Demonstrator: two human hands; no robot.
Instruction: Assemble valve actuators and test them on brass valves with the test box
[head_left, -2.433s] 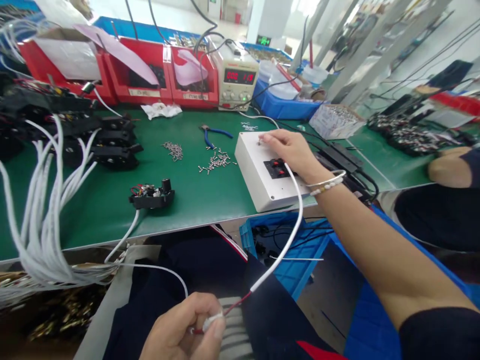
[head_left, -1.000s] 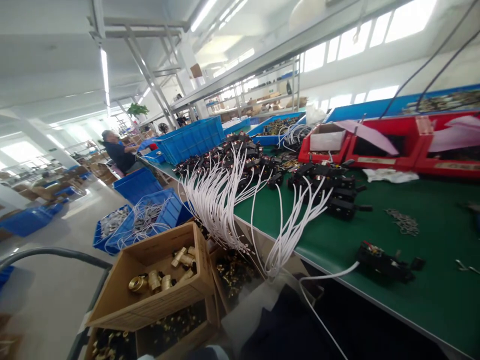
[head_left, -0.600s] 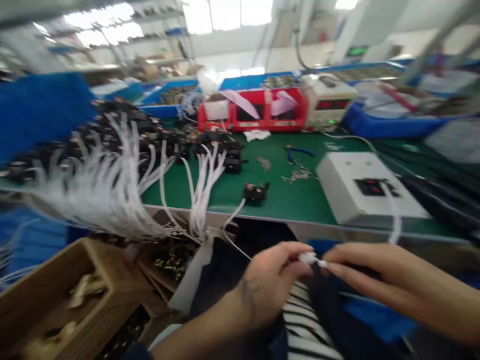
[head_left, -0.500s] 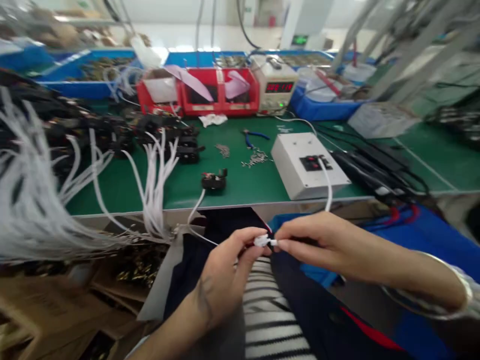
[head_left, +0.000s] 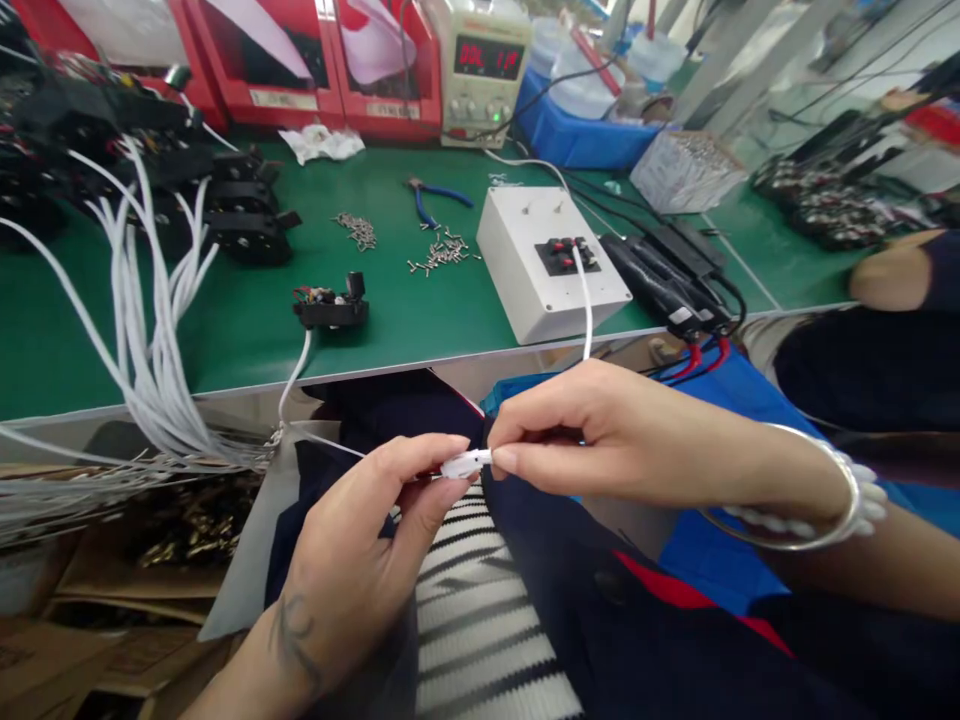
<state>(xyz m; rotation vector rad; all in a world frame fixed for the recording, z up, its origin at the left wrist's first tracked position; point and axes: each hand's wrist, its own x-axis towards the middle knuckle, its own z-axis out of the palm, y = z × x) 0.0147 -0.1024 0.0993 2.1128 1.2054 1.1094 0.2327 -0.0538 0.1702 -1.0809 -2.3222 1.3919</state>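
Just past the bench edge, my left hand (head_left: pixel 367 530) pinches a white plastic connector (head_left: pixel 457 466) between thumb and fingers. My right hand (head_left: pixel 600 430) grips a small white plug (head_left: pixel 484 457) whose tip meets that connector. A white cable (head_left: pixel 583 310) runs from behind my right hand up to the red and black terminals on a white box (head_left: pixel 517 265). On the left, a thin white cable leads toward my left hand from the cable by a small black module (head_left: pixel 330 305) on the bench. My fingers hide parts of both connectors.
Many white cables (head_left: pixel 150 330) hang off the bench at left, below stacked black modules (head_left: pixel 240 220). Loose screws (head_left: pixel 442 252) and blue-handled pliers (head_left: pixel 442 193) lie mid-bench. Behind stand red bins (head_left: pixel 390 110) and a power supply (head_left: pixel 480 100). A co-worker's arm (head_left: pixel 896 272) rests at right.
The view has shifted closer and to the right. The gap between the connector and the plug has closed, and they now meet. Both hands keep their grips.
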